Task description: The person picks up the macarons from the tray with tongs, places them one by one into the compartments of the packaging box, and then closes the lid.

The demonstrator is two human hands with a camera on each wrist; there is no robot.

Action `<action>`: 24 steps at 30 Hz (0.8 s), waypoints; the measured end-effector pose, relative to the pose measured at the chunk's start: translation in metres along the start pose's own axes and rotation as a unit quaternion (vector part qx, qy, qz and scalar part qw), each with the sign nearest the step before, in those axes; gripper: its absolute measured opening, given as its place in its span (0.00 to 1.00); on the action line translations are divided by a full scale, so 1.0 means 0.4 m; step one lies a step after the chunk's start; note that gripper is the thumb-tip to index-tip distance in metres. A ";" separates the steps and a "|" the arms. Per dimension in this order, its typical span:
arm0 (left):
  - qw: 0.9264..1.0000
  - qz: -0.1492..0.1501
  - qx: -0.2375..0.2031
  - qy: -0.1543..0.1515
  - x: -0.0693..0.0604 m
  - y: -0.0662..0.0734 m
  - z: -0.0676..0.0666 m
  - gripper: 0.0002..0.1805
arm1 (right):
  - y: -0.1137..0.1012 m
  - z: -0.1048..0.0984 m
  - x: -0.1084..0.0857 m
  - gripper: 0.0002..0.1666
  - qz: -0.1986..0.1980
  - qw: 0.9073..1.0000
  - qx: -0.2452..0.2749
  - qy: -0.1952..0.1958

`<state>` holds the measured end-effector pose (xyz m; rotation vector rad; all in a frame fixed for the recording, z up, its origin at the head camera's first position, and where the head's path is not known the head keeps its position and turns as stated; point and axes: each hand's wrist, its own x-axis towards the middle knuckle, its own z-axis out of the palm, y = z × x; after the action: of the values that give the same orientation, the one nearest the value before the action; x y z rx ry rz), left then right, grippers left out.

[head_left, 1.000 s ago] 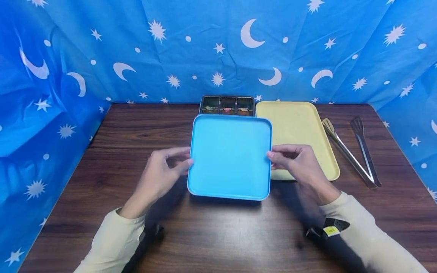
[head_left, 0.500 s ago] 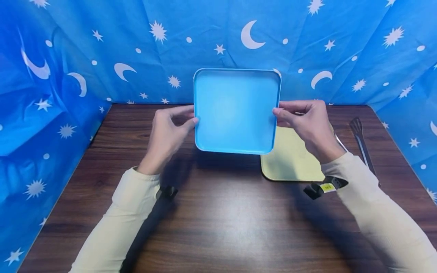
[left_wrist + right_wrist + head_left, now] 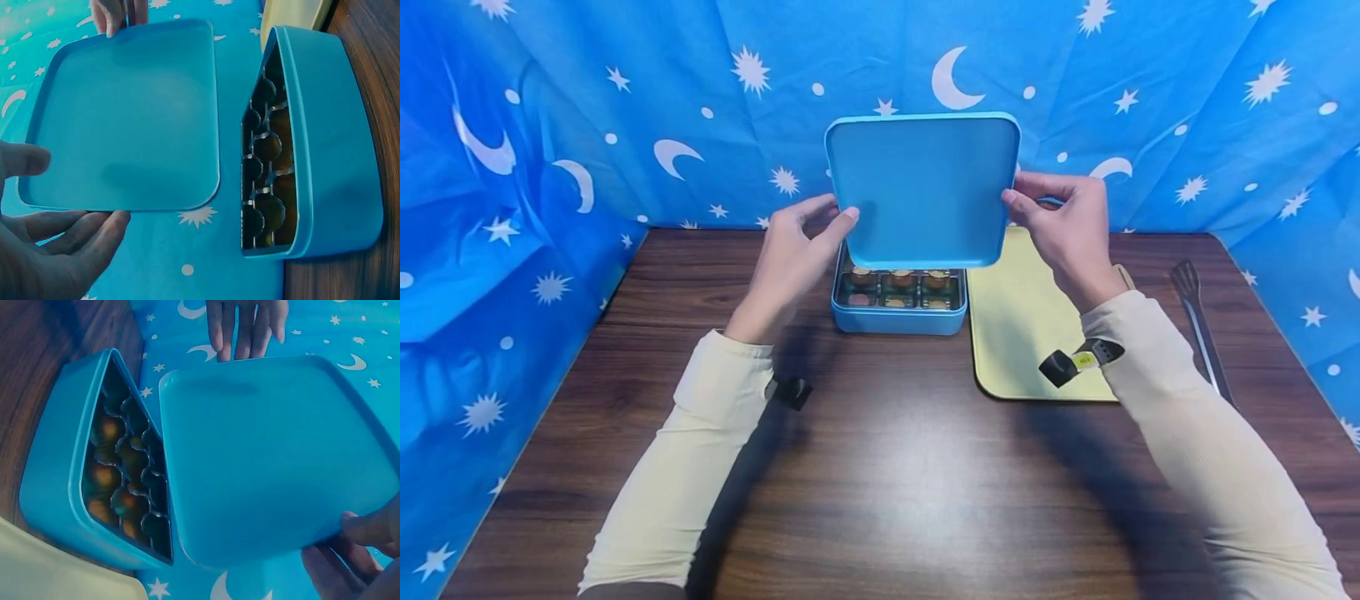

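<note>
A blue square lid [image 3: 925, 192] stands tilted up above the back of a blue box [image 3: 898, 322], its inner side facing me. My right hand [image 3: 1067, 225] pinches the lid's right edge between thumb and fingers. At the opposite edge is my left hand [image 3: 797, 262], fingers reaching behind the lid; in the left wrist view its thumb [image 3: 28, 159] hovers over the lid, apart from the surface. The box is uncovered and holds a dark divided insert [image 3: 128, 469] with several small round items, whose kind I cannot tell. The lid hides the box's rear part in the head view.
Right of the box lies a yellow tray [image 3: 1000, 333], partly under my right forearm. Metal tongs with dark tips [image 3: 1198, 317] lie farther right, partly hidden by the sleeve. A blue curtain [image 3: 737, 125] with moons and stars closes off the back and sides of the wooden table [image 3: 880, 467].
The lid has risen from in front of the box to above its back, tilting more upright. Both hands moved away from me with it. The left thumb now reaches farther over the lid.
</note>
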<state>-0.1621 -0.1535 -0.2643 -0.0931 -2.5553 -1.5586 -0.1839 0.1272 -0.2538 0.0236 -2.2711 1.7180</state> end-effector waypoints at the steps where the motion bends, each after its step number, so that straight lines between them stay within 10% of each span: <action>1: 1.000 -0.002 -0.003 -0.007 0.001 0.001 0.002 0.34 | 0.001 0.003 0.003 0.17 0.000 1.000 -0.005 0.007; 24: 0.997 -0.013 -0.072 -0.037 0.021 -0.017 0.000 0.47 | 0.025 0.027 0.001 0.37 -0.009 0.990 0.081 -0.112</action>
<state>-0.1714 -0.1568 -0.2691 -0.1361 -2.5056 -1.7811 -0.1884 0.1198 -0.2659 0.2852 -2.2671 1.9731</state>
